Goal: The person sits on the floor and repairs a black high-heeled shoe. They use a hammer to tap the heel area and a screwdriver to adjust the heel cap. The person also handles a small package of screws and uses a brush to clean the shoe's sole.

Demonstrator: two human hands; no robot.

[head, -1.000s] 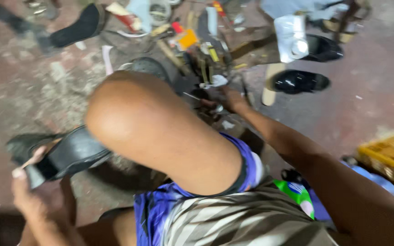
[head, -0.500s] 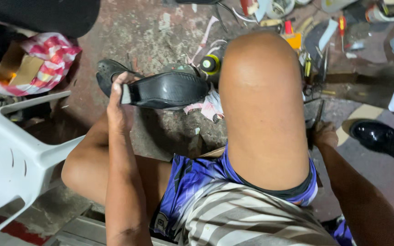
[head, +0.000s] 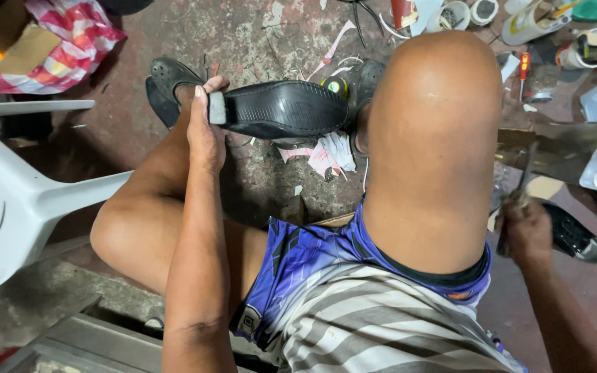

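Left hand [head: 205,128] clamps the heel end of a black shoe [head: 281,109], sole up — right hand [head: 525,231] closed round a slim metal tool [head: 519,193].

The shoe is held above the stained concrete floor [head: 257,41], its long axis running sideways from the left grip at the heel out to the toe near the raised knee [head: 437,124]; the right hand sits well apart on the far side of that knee, which stands squarely between tool and shoe; the left hand is plainly the nearer. A second black shoe [head: 578,238] lies just beside the right hand; a red-handled screwdriver [head: 523,69] and glue pots [head: 457,14] lie beyond the knee — a white plastic chair [head: 22,200] stands to the left.
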